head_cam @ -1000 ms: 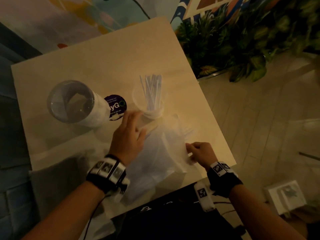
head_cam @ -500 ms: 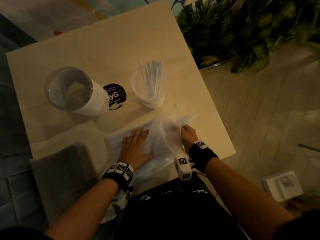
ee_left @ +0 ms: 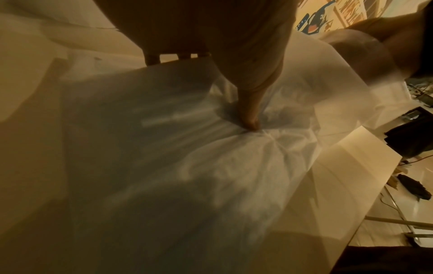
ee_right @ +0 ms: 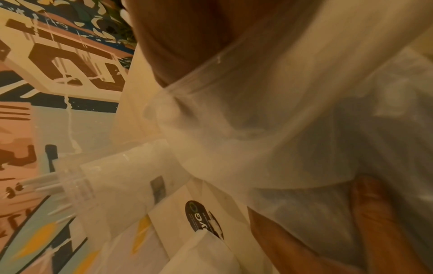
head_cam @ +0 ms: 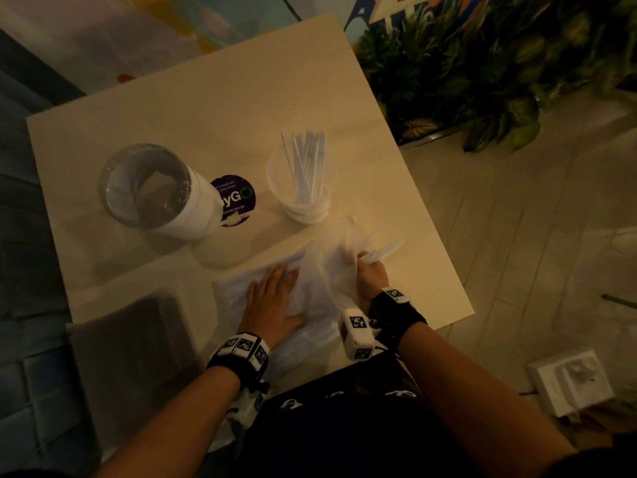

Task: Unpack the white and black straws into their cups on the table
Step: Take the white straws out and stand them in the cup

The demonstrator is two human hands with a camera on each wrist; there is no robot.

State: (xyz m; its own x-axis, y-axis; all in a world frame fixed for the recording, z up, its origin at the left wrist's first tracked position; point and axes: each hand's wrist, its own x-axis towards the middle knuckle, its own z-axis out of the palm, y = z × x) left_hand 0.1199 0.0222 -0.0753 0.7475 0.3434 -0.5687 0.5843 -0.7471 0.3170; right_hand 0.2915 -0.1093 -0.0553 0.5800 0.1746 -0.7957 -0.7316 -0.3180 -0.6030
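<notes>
At the near edge of the worktop (head_cam: 213, 108), the left hand (head_cam: 272, 298) is pressing flat, fingers extended, on the translucent plastic bag (head_cam: 310, 270), while the right hand (head_cam: 370, 276) is gripping white straws (head_cam: 382, 251) at the bag's mouth. Several white straws are already standing in the small clear cup (head_cam: 303, 198); the large clear cup (head_cam: 155, 191) is holding no straws yet, and no black straws are showing.

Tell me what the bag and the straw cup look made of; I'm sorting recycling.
The bag: thin, soft plastic film, likely; it is translucent and crumples under the left hand. The cup: clear rigid plastic, apparently; the white straws show through its wall. Dim light leaves both uncertain.
</notes>
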